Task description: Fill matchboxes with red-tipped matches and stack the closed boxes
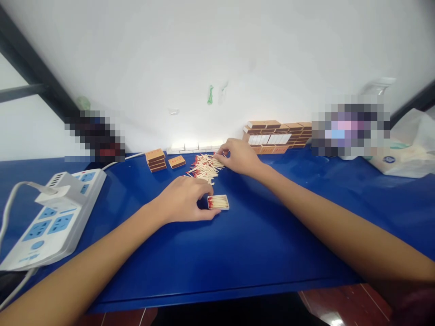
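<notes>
A small open matchbox tray [218,202] with red-tipped matches in it lies on the blue table [238,244]. My left hand [185,199] pinches its left end between thumb and fingers. Behind it spreads a loose pile of matches [205,166]. My right hand [239,155] reaches over the pile's right edge, fingers curled down and pinching at matches there. A few matchbox sleeves [156,160] are stacked left of the pile, with one lying flat [177,161] beside them.
A white power strip [50,217] with a plugged-in adapter sits at the left. A row of white trays [195,147] lines the wall. A bigger stack of matchboxes [278,136] stands at the back right, a plastic bag [404,154] far right.
</notes>
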The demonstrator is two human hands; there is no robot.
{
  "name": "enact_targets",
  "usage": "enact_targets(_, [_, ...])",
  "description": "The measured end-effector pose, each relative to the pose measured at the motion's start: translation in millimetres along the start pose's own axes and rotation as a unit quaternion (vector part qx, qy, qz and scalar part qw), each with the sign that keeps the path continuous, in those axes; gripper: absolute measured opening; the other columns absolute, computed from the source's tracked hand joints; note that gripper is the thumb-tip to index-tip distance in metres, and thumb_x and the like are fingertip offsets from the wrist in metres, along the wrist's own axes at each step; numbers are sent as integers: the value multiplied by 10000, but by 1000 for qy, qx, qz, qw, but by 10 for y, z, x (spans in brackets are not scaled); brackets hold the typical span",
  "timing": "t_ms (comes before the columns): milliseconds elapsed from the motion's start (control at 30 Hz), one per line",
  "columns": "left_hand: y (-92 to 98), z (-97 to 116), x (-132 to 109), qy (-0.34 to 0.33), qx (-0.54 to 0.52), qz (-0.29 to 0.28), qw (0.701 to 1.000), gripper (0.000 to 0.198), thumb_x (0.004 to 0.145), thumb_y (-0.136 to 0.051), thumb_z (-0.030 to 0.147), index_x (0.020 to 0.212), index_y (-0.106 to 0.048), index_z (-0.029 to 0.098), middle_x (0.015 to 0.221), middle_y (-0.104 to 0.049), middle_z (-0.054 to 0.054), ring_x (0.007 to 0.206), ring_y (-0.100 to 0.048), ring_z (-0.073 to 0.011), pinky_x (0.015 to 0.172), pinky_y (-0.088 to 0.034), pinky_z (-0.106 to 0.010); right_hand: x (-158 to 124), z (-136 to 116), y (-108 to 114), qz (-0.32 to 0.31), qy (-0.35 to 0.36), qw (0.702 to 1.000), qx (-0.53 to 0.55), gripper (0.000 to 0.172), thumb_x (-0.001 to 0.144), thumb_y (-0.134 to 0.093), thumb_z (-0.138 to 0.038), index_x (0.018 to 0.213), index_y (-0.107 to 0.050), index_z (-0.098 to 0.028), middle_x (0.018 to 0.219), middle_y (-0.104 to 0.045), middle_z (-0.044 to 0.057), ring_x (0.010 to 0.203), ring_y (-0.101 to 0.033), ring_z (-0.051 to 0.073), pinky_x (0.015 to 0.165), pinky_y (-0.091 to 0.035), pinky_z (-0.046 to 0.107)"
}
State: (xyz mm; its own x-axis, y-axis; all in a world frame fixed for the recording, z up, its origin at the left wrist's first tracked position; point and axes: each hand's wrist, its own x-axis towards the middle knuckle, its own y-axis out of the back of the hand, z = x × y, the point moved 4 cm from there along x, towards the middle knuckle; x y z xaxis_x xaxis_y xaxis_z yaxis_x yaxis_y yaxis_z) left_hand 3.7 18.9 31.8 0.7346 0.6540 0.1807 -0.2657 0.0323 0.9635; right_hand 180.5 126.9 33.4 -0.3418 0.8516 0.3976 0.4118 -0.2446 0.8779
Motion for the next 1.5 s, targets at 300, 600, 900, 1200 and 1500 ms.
enact_targets(300, [-13,-4,-16,-14,1,21,1000,329,840,-693,521,878,-721,195,787,-704,8,669,-618,-145,610,-398,-290,94,-108,-122,-86,13,994,-62,153,921,-705,-295,865,-780,-174,957,-724,109,838,-653,236,721,-413,353])
enact_targets(600, [-8,-24,-27,-14,6,26,1000,335,838,-688,521,870,-719,190,765,-696,-4,666,-618,-153,613,-392,-288,57,-33,-101,-91,18,994,-55,144,950,-671,-269,888,-737,-157,984,-716,123,877,-661,236,753,-446,344])
enact_targets(900, [-7,-25,-7,-2,-15,9,1000,317,849,-679,503,808,-691,189,748,-681,4,644,-596,-138,581,-362,-284,-341,-136,278,-68,18,993,92,167,943,-659,-319,868,-700,-175,859,-683,63,741,-596,183,674,-438,326])
enact_targets(1200, [-26,-77,8,15,-15,4,1000,381,860,-679,545,746,-624,186,691,-633,16,606,-550,-131,575,-347,-286,-829,-450,222,-147,49,969,190,146,969,-617,-316,894,-696,-218,904,-668,40,797,-593,173,717,-439,308])
enact_targets(1500, [-33,-61,15,4,-26,16,1000,370,871,-675,530,744,-638,184,675,-625,17,602,-554,-122,572,-350,-280,-879,-445,193,-194,73,967,145,144,976,-637,-352,928,-677,-222,916,-661,38,813,-584,174,702,-405,287])
